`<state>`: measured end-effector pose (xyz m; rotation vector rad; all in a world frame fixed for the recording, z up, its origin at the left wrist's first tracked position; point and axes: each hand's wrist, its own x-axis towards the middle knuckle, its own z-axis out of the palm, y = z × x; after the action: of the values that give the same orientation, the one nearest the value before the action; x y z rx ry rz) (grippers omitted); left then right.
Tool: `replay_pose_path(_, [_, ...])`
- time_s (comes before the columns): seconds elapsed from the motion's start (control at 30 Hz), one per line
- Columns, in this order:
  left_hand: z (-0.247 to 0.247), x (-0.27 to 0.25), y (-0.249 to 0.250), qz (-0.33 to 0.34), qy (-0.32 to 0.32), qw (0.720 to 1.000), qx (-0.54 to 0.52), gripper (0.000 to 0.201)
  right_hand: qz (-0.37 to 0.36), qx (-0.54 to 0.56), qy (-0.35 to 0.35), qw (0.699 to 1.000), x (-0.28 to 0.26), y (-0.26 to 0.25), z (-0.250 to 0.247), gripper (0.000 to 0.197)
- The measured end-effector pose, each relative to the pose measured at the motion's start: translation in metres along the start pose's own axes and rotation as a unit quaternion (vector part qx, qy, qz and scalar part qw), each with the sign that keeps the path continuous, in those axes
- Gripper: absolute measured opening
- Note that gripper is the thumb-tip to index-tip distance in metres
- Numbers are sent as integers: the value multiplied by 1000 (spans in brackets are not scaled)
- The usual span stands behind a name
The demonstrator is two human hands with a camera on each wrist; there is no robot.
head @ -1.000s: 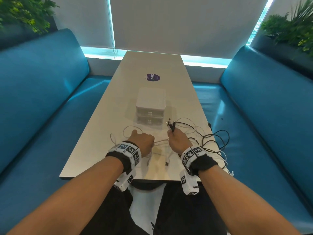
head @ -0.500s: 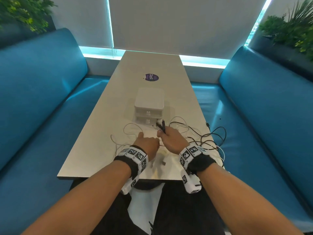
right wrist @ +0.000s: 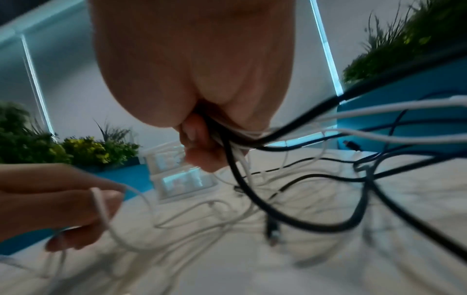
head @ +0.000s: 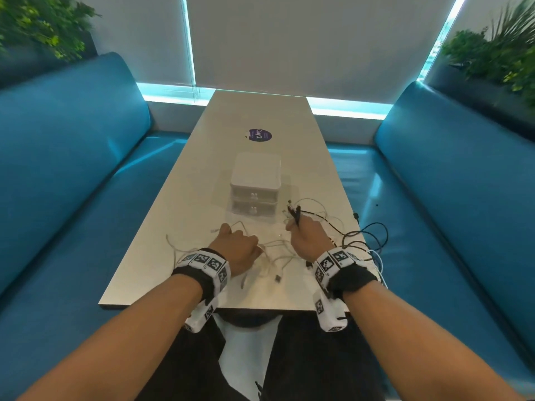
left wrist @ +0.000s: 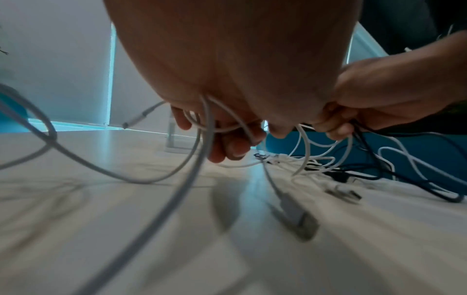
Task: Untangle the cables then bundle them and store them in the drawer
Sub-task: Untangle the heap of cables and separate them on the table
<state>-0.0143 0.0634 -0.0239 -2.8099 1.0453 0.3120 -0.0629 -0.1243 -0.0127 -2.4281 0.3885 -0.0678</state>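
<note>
Left hand (head: 236,248) and right hand (head: 308,240) drawing apart a cable tangle on the table (head: 202,175).

The left hand is closed around white cables (left wrist: 202,143); the right hand is clenched around a bunch of black cables (right wrist: 290,201) and white strands, their plugs standing up out of the fist. The rest of the tangle lies looped on the table between and to the right of the hands, some loops hanging over the right edge. The small white drawer unit (head: 256,185), both drawers shut, stands just beyond. The step appears to be separation by colour: it would go best with a slow, low pull, letting strands slide through a loose grip and feeding free plug ends back through loops, because a hard pull would likely tighten any knot.
</note>
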Motion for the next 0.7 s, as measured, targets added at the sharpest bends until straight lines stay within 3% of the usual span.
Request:
replay_pose_path(0.13, [-2,6,6,-22,41,999,20,40,24,103,-14,994,-4,-20,7,18])
replay_pose_path(0.47, [-9,6,20,-60,24,998,-9,20,-16,52,-102,993,-9,-21,17,27])
replay_pose_path(0.6, [-5,9,15,-20,45,999,-10,24,-36,-65,-69,995,-5,-16,16,20])
replay_pose_path(0.7, [-3,11,-3,7,73,996,-50,22,11,-133,-6,991,0,-1,5,26])
